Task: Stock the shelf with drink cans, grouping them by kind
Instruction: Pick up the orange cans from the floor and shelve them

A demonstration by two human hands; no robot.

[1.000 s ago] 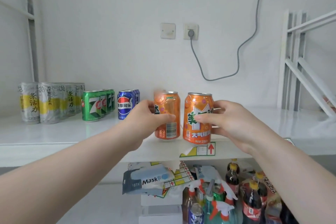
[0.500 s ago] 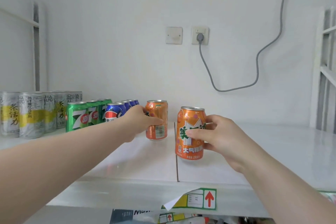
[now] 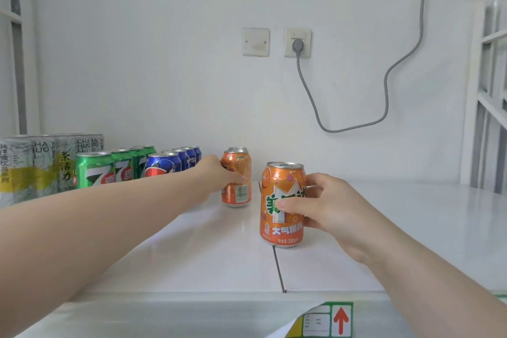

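Note:
On the white shelf (image 3: 208,258) my left hand (image 3: 218,175) grips an orange can (image 3: 239,184) standing deep on the shelf, with another orange can's top just showing behind it. My right hand (image 3: 323,206) holds a second orange can (image 3: 282,217) upright nearer the front, its base on the shelf. To the left stand rows by kind: blue Pepsi cans (image 3: 167,163), green 7-Up cans (image 3: 94,170) and tall silver-and-yellow tea cans (image 3: 24,167).
A grey cable (image 3: 384,85) hangs from a wall socket (image 3: 297,42) behind the shelf. White frame uprights stand at the far right (image 3: 485,96) and far left. A green label with a red arrow (image 3: 327,321) is stuck on the shelf's front edge.
Both hands have carried the orange cans from the shelf's front edge inward. The left can went farther back, beside the Pepsi row. The camera has moved closer and higher.

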